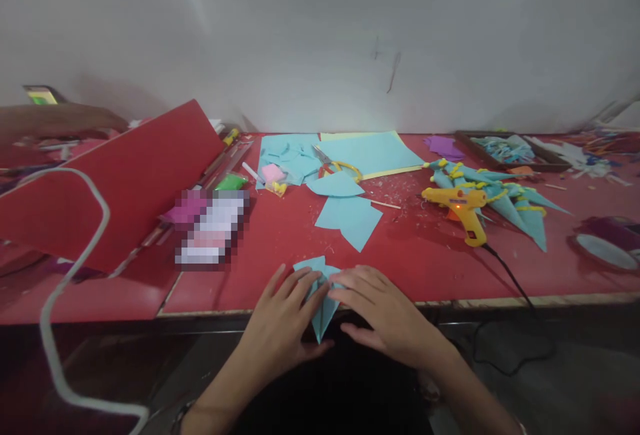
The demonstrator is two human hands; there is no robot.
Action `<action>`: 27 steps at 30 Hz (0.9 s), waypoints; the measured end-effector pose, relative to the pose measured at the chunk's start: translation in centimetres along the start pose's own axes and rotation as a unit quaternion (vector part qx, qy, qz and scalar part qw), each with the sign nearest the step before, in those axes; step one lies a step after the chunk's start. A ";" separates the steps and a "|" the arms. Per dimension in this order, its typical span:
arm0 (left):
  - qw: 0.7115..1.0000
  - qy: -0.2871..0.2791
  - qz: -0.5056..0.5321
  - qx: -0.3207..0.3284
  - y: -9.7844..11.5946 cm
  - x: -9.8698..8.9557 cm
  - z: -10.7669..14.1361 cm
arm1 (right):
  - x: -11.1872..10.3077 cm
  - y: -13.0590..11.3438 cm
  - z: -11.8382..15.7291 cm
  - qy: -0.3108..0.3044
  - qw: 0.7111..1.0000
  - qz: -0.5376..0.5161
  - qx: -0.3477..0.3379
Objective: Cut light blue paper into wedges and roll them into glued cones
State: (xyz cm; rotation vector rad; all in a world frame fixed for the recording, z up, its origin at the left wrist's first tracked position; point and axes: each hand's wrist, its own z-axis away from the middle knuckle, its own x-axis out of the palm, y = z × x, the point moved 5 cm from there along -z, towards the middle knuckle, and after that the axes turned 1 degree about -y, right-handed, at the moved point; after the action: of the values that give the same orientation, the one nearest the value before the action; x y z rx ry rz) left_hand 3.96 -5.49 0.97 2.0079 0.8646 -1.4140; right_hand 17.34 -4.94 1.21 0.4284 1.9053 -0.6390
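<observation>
A folded piece of light blue paper [324,315] with a pointed lower end lies at the table's front edge, its tip sticking out over the edge. My left hand [283,311] has its fingers bent over the paper's left side, with the thumb low near the tip. From the right, my right hand [383,315] presses its fingertips on the paper's upper right part, its thumb held apart below. Both hands partly hide the folds. Just beyond lie cut blue paper pieces [357,221] and a rounded blue piece [337,183], close to yellow-handled scissors [345,169].
A yellow glue gun [463,211] with a black cord lies right, against blue paper cones [520,211] with yellow trim. Blue sheets [370,151] lie at the back beside a tray [540,163]. At left are a blurred-out phone [215,228], a leaning red board [115,188] and a white cable [47,315].
</observation>
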 end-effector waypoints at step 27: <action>0.976 0.009 0.216 0.036 -1.3 0.0 -2.1 | -1.1 1.7 0.9 0.146 0.979 0.141 -0.031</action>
State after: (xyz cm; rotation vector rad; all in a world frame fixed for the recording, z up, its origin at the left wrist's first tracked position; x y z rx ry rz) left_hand 4.24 -3.11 1.50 2.1011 0.3522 -1.1914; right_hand 19.36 -4.15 1.48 0.7700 2.0817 -0.3410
